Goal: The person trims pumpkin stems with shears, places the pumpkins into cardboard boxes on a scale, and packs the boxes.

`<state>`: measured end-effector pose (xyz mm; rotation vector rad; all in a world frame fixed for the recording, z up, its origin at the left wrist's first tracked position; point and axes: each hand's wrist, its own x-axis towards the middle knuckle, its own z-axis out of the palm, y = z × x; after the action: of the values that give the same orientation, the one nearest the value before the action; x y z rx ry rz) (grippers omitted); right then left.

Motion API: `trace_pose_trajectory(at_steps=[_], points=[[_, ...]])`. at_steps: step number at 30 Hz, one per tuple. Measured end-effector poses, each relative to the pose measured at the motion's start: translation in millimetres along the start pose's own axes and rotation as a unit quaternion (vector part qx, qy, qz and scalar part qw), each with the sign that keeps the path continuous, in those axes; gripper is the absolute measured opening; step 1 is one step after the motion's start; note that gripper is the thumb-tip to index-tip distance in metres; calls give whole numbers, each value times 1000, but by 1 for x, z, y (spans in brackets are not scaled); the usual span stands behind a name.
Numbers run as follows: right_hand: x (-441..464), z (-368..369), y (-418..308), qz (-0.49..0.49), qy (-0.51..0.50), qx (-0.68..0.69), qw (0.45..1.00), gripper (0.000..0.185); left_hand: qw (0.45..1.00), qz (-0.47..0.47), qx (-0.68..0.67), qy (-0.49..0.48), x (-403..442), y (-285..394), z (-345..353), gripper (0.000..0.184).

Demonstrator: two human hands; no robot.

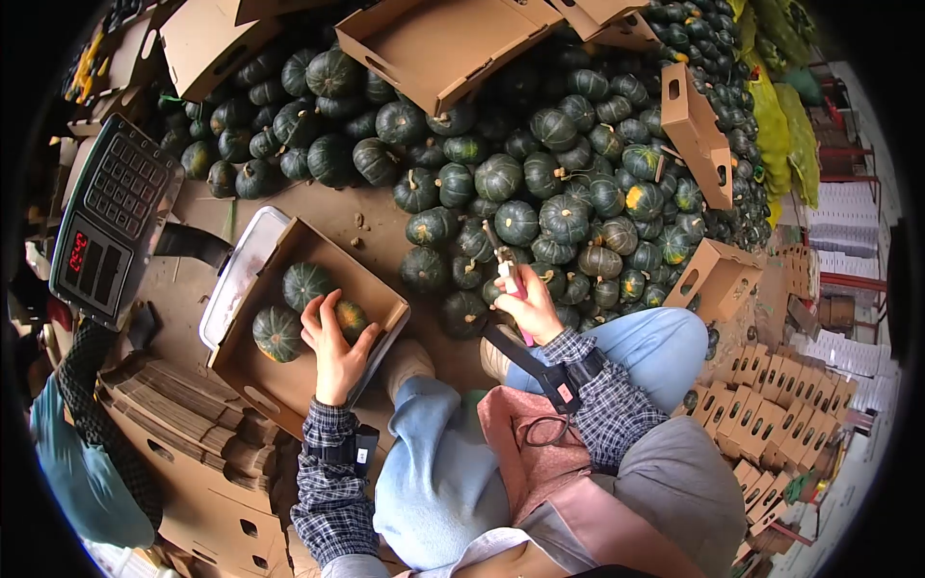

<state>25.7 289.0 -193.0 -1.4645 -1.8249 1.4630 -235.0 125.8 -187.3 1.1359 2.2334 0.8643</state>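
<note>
My left hand [335, 349] reaches into a cardboard box [258, 393], its fingers curved over a small dark green pumpkin with an orange patch [351, 318]. Beside it in the same box lie two more green pumpkins, one nearer the far side [306, 283] and one to the left [277, 334]. The box rests on the pan of a scale [258, 258]. My right hand [532, 306] is closed around the pink handles of pruning shears [507, 262], whose blades point away from me toward the pumpkin heap.
A large heap of green pumpkins [516, 222] spreads ahead. The scale's display [108, 231] stands at left. Cardboard trays [438, 39] lie on the heap, and another box [715, 279] sits at right. Flattened cardboard [193, 414] is stacked at lower left, folded boxes [771, 405] at far right.
</note>
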Motion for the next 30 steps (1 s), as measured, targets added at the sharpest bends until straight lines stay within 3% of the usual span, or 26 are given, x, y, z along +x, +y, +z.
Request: trace_pose_trajectory(at_steps=[2,4,6,10,12,14,18,21,24,28,30], points=[[15,-17,12,44,108,20,993,35,998,-16,37,54,-5,-1,21,70],[32,-38,10,26,197,-64,978,29,994,16,37,99,6,-9,29,75],[53,-56,16,-3,234,-54,971,26,990,38,30,131,22,-11,31,76],[79,-47,2,23,191,-97,976,38,982,13,-137,131,32,-13,22,79],[92,-29,-14,42,196,-231,952,48,988,23,-74,135,23,-9,15,79],[111,-14,-18,142,165,-320,922,50,990,23,-39,136,13,-5,7,78],[130,4,-15,274,165,-343,883,64,991,13,-35,130,-13,0,-13,76],[121,-3,-12,245,200,-384,867,75,989,-5,-13,145,-29,-7,-16,77],[119,-9,-22,242,213,-336,885,76,988,-10,-94,120,-30,11,-17,65],[137,-23,7,202,179,-355,895,72,969,76,-224,-74,-18,17,-6,50],[125,-35,7,188,109,-231,948,59,954,134,-224,-147,-14,28,-6,46]])
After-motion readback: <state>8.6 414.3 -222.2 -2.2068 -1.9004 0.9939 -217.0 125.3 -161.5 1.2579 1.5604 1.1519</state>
